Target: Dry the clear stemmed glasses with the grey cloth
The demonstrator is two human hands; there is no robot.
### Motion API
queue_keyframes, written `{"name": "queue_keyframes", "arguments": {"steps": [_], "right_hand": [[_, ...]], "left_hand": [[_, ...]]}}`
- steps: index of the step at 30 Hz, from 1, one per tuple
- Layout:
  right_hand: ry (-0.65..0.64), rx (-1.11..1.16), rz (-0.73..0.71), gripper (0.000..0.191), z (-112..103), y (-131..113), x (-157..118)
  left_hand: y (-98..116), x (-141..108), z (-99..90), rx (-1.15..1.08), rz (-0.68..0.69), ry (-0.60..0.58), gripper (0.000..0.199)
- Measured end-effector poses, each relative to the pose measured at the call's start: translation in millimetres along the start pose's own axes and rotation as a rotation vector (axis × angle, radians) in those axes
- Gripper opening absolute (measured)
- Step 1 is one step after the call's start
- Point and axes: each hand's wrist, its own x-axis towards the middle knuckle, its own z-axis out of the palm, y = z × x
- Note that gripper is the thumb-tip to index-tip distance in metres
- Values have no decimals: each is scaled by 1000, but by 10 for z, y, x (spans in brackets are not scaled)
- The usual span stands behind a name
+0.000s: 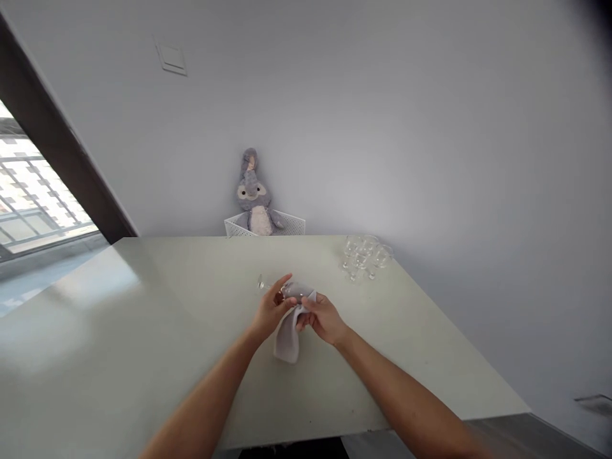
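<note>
A clear, stemmed drinking glass [297, 291] is held sideways over the middle of a pale, smooth tabletop [182, 299], its foot directed left and its mouth right. The bowl is pinched near the stem between the thumb and fingers of the left hand [273, 311]. A pale grey, soft fabric cloth [287, 341] is pinched in the right hand [331, 320] against the mouth end, its loose end hanging below; whether any fabric is tucked inside the bowl cannot be told. The glass is probably best steadied by the bowl, with light pressure on the rim and no twisting force passed to the slender stem. A cluster of clear, rounded glassware [364, 254] is placed well apart, near the far right corner. Beyond the far edge, a grey, long-eared plush toy [261, 218] is seated in a white, perforated basket [295, 223].
</note>
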Motion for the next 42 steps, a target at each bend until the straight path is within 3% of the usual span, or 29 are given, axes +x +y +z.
{"name": "queue_keyframes", "arguments": {"steps": [3, 5, 7, 9, 12, 15, 19, 21, 26, 28, 30, 33, 35, 38, 40, 42], "right_hand": [[26, -507, -109, 23, 102, 49, -66], [40, -624, -122, 23, 104, 84, -57], [50, -417, -41, 26, 48, 94, -5], [85, -55, 45, 29, -32, 74, 59], [120, 260, 55, 31, -87, 31, 96], [66, 72, 9, 31, -22, 46, 38], [94, -380, -106, 20, 75, 128, -36], [118, -312, -88, 21, 60, 134, -16], [94, 181, 27, 31, -30, 36, 57], [52, 114, 6, 33, 0, 15, 31], [44, -127, -48, 36, 58, 23, -15], [141, -586, -167, 32, 95, 59, -52], [199, -753, -179, 24, 49, 69, -28], [207, -626, -35, 24, -86, 26, 46], [188, -440, 46, 28, -172, -42, 79], [153, -315, 59, 33, -236, -118, 86]], "left_hand": [[-109, 43, -15, 27, -128, 62, 46], [-142, 45, -1, 22, -161, 96, 48], [-111, 21, 29, 15, -138, 82, 45], [-38, -13, 58, 0, -87, 34, 46], [44, -32, 69, -55, 10, 23, 49], [3, 7, 30, -62, 34, 111, 42], [-91, 59, -28, 31, -146, 123, 46], [-64, 51, -33, 28, -152, 96, 47], [113, -11, -23, -33, -7, -79, 49], [118, -8, -26, -46, 12, -68, 50], [70, 11, -31, -24, -6, -36, 50], [-26, 33, -33, 121, -36, -12, 49], [-54, 27, -39, 303, -29, -20, 49], [-23, 5, -75, 709, 76, 37, 44], [9, 1, -115, 969, 245, 131, 40], [19, 8, -151, 1126, 394, 126, 37]]}}
